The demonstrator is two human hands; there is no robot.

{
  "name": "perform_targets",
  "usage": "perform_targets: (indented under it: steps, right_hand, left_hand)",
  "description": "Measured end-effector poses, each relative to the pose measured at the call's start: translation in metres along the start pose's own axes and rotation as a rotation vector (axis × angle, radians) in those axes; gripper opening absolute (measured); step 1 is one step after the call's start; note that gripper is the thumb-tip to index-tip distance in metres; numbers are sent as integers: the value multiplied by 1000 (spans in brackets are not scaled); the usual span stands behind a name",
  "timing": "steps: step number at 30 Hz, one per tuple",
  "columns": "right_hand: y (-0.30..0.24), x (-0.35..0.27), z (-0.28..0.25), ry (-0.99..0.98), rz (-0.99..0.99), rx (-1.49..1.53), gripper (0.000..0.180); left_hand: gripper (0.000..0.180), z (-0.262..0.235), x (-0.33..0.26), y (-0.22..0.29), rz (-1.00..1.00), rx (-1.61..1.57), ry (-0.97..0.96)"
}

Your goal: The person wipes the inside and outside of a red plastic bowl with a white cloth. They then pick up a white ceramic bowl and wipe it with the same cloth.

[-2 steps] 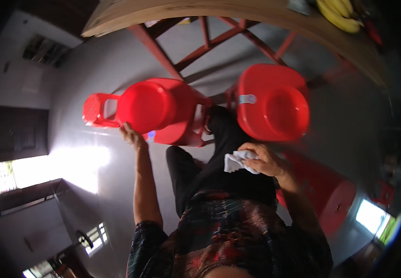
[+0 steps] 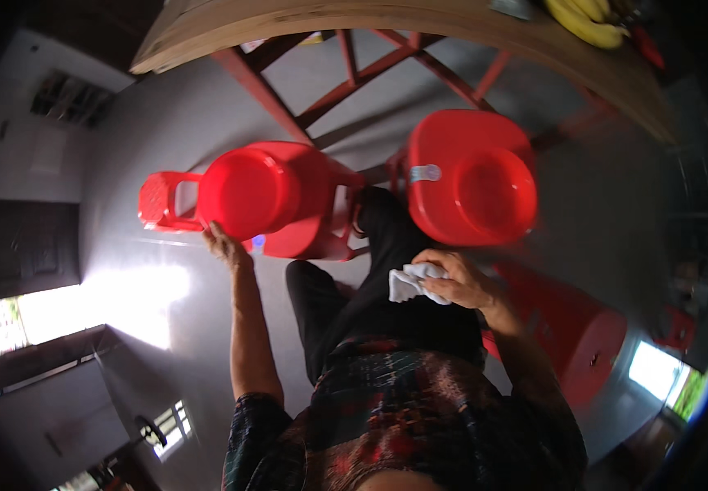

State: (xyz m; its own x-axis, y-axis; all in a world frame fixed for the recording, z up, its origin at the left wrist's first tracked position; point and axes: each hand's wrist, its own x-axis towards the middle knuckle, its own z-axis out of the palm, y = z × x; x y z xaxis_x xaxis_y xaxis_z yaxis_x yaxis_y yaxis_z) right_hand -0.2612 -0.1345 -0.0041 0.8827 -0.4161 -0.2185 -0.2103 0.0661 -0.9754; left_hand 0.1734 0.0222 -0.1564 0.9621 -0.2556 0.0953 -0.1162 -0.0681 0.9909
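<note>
My left hand (image 2: 227, 247) has its fingers closed at the near rim of a red plastic basin (image 2: 243, 192). This basin overlaps a red plastic stool (image 2: 314, 200) at the left; whether it rests there or is lifted, I cannot tell. In my right hand (image 2: 458, 280) is a crumpled white cloth (image 2: 407, 284), held over my lap. A second red basin (image 2: 497, 196) sits on another red stool (image 2: 450, 135) at the right, apart from both hands.
A smaller red stool (image 2: 157, 202) stands left of the held basin. Ahead runs a wooden table (image 2: 321, 18) on red-brown legs, with bananas (image 2: 587, 23) on its right part. Beside my right forearm is a large red plastic piece (image 2: 587, 344), partly hidden.
The whole scene sits slightly further left in the picture. Both hands, the basin and the cloth keep nearly the same places relative to one another.
</note>
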Motion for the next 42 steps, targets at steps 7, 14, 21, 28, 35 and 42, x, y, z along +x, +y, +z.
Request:
perform_targets:
  steps: [7, 14, 21, 28, 35, 42]
  right_hand:
    - [16, -35, -26, 577, -8, -132, 29]
    - [24, -25, -50, 917, -94, -1174, 35]
    - [65, -9, -55, 817, -26, -1491, 11]
    - [44, -4, -51, 826, -238, -1194, 13]
    - [-12, 13, -8, 769, -372, -884, 15]
    - [-14, 31, 41, 497, -375, -671, 21]
  left_hand:
    - [61, 35, -22, 35, -99, 12, -52]
    - [60, 28, -11, 23, 22, -23, -111]
    - [48, 44, -37, 52, 308, 664, 198]
    - [35, 86, -126, 130, 246, 16, -295]
    - [91, 130, -212, 177, -494, -222, -846]
    - [71, 142, -221, 181, -362, -387, -751]
